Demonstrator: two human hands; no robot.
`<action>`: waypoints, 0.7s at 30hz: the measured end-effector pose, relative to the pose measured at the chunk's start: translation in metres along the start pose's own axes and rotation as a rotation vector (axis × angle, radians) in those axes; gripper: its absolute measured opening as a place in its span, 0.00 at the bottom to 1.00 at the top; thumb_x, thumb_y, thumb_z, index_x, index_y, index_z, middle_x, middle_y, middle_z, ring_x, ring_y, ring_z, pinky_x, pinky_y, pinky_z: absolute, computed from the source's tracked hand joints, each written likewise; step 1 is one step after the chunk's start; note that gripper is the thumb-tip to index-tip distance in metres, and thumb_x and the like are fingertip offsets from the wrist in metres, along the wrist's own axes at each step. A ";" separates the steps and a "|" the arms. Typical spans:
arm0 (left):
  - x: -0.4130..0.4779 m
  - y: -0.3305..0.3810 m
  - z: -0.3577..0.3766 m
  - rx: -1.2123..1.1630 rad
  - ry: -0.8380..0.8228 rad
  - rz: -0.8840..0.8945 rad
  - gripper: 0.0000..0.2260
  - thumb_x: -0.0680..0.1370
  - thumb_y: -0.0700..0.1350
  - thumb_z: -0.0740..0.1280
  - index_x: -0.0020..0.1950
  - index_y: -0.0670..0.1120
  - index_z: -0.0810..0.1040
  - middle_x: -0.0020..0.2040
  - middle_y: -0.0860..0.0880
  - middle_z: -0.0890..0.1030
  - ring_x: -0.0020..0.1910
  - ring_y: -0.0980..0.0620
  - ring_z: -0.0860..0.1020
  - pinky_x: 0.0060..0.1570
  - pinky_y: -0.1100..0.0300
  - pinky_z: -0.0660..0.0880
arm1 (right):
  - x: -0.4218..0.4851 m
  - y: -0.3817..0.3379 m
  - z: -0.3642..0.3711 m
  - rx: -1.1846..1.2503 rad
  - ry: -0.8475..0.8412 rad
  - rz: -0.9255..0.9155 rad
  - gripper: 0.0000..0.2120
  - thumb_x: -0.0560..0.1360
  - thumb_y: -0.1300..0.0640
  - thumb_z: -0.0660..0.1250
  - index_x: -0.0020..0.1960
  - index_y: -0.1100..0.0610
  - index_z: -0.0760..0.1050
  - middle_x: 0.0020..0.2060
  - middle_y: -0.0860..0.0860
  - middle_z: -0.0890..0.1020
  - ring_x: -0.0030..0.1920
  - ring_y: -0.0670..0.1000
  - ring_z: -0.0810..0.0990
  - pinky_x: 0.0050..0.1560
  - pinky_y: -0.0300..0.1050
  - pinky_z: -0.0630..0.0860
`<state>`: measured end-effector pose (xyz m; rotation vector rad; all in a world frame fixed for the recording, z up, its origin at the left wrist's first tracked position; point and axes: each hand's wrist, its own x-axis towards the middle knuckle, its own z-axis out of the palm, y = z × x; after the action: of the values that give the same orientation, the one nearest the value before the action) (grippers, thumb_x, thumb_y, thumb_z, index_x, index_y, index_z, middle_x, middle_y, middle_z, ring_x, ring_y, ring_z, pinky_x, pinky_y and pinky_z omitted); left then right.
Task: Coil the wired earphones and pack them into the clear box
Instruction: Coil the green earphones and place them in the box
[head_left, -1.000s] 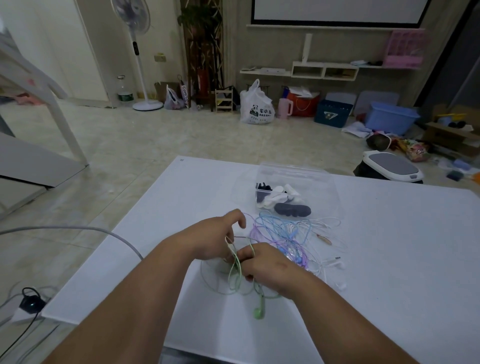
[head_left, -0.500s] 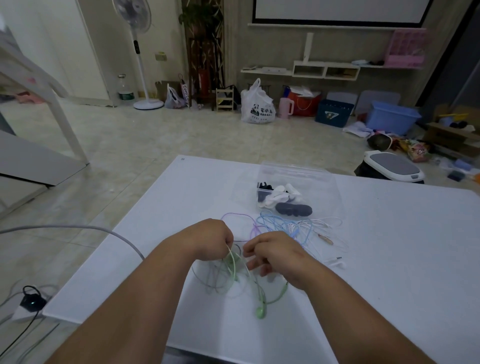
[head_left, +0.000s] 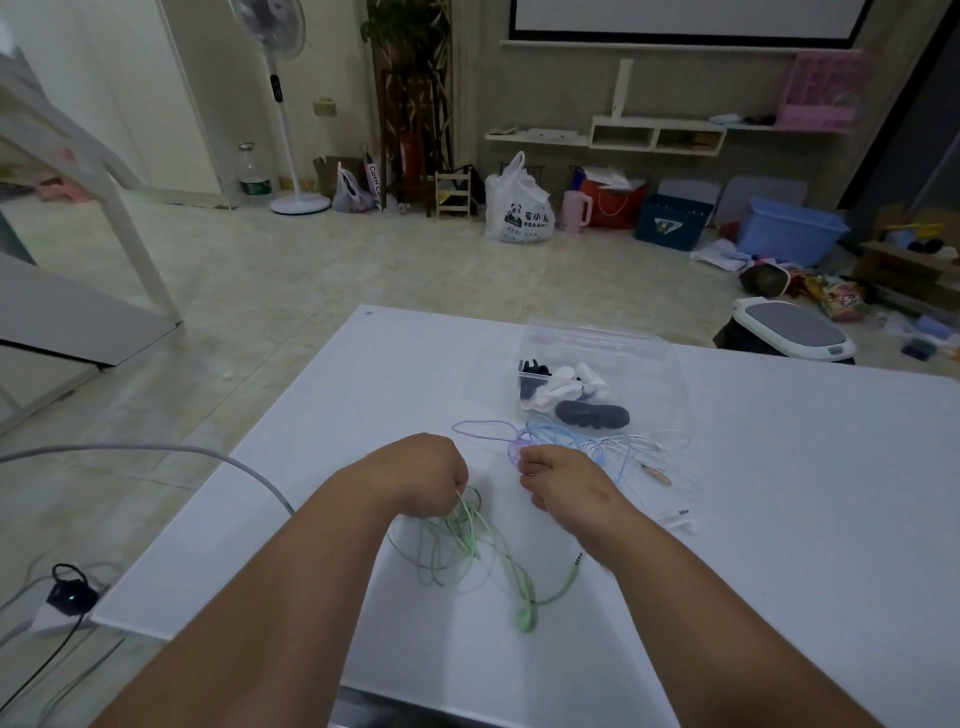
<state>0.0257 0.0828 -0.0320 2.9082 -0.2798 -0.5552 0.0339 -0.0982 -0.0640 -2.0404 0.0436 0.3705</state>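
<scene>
Since the earlier frame the right hand (head_left: 567, 486) has drawn away from the left hand (head_left: 423, 478), leaving a gap of bare table between them. Its fingers are curled just beside a purple cable; whether they hold anything cannot be told. The left hand is closed in a fist, gripping the thin green earphones (head_left: 460, 551), whose loose loops spill onto the white table (head_left: 779, 519) with an earbud and the jack plug lying nearest the person.

Readable writing is scarce: "Cotti" runs down a bag (head_left: 373, 183) by the far wall. A white plastic bag (head_left: 518, 210) carries a panda print with characters too small to read.

Beyond the hands lies a tangle of purple, blue and white earphones (head_left: 587, 447). Just behind it is the clear box (head_left: 597, 335), holding small black and white items. A pedestal fan (head_left: 278, 104) stands on the tiled floor.
</scene>
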 end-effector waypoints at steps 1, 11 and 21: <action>0.000 0.000 0.000 -0.005 -0.002 -0.003 0.09 0.69 0.36 0.61 0.37 0.48 0.78 0.32 0.52 0.74 0.37 0.51 0.73 0.35 0.62 0.69 | -0.002 -0.001 -0.002 -0.004 0.027 0.006 0.05 0.71 0.67 0.60 0.45 0.66 0.73 0.45 0.63 0.79 0.42 0.56 0.77 0.46 0.47 0.74; -0.001 0.003 -0.002 -0.045 -0.015 -0.025 0.08 0.71 0.36 0.62 0.37 0.47 0.76 0.32 0.53 0.73 0.32 0.54 0.71 0.30 0.64 0.67 | -0.010 -0.007 -0.022 0.034 0.166 0.037 0.11 0.75 0.68 0.59 0.53 0.59 0.74 0.47 0.56 0.75 0.45 0.54 0.74 0.40 0.40 0.70; -0.003 0.005 -0.003 -0.083 -0.027 -0.039 0.08 0.71 0.36 0.61 0.39 0.47 0.77 0.32 0.53 0.73 0.30 0.56 0.71 0.30 0.65 0.68 | -0.007 -0.002 -0.026 -0.136 0.335 0.016 0.11 0.74 0.61 0.62 0.33 0.53 0.69 0.31 0.49 0.72 0.38 0.55 0.71 0.34 0.43 0.64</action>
<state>0.0233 0.0785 -0.0274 2.8332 -0.1995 -0.5975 0.0338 -0.1209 -0.0494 -2.2192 0.2457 0.0385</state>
